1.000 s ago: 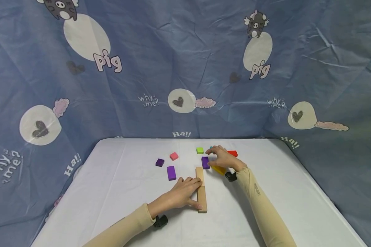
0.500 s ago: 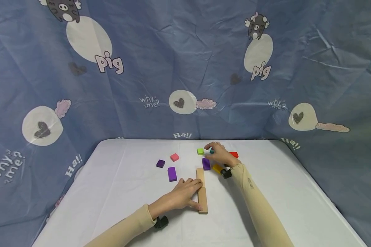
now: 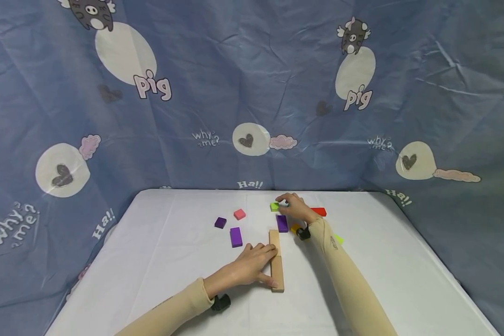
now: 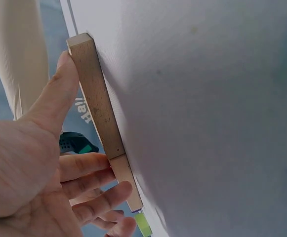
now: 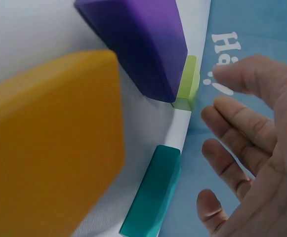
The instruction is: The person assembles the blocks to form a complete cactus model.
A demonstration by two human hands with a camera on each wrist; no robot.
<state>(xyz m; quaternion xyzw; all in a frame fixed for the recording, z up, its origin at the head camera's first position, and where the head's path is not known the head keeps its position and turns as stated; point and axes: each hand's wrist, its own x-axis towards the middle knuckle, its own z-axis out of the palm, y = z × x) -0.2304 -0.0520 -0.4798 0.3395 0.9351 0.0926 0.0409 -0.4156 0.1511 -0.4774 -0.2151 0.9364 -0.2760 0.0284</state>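
The left hand [image 3: 252, 264] lies with thumb and fingers spread, touching two wooden blocks [image 3: 278, 275] set end to end on the white table [image 3: 172, 261]; the right hand [image 3: 296, 208], fingers loosely bent and thumb parted from them, hovers near the green block [image 3: 273, 206], teal block [image 5: 153, 192] and purple block [image 3: 282, 224]

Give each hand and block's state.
Left hand: touching wooden blocks
Right hand: holding nothing
Wooden blocks: end to end
Left purple block: untouched
Right purple block: untouched
Dark purple block: untouched
Pink block: untouched
Green block: untouched
Teal block: untouched
Yellow block: partly hidden
Red block: partly hidden
Lime piece: partly hidden
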